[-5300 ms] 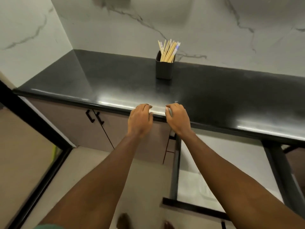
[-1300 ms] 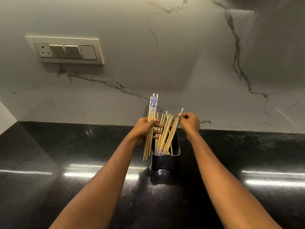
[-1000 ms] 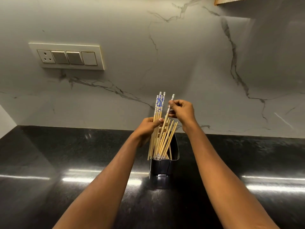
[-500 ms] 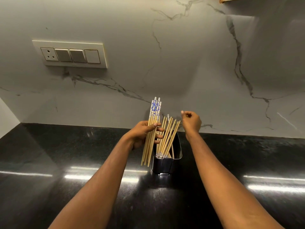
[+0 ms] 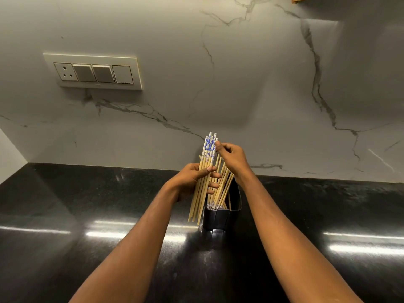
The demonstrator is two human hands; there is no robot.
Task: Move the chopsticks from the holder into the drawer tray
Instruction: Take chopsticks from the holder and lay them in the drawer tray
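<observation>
your left grip [image 5: 192, 182] is closed round a bundle of chopsticks [image 5: 197, 202], thumb across the front. it holds them upright just left of the holder, thin tips hanging free above the table, so each new stick can be laid in alongside. your right grip [image 5: 231, 158] pinches narrow at the bundle's blue-and-white patterned tops. it looks to be feeding in or squaring up one stick, though i cannot tell which.

beside both hands, the rest of the chopsticks [image 5: 224, 186] lean in the black holder [image 5: 218, 217], some with patterned ends down. the holder stands near the back edge of the black table [image 5: 87, 204], close to the marble wall [image 5: 240, 84]. the drawer tray is out of view.

the pattern carries no readable writing. the switch plate [image 5: 94, 72] on the wall, up to the left, shows no label either.
</observation>
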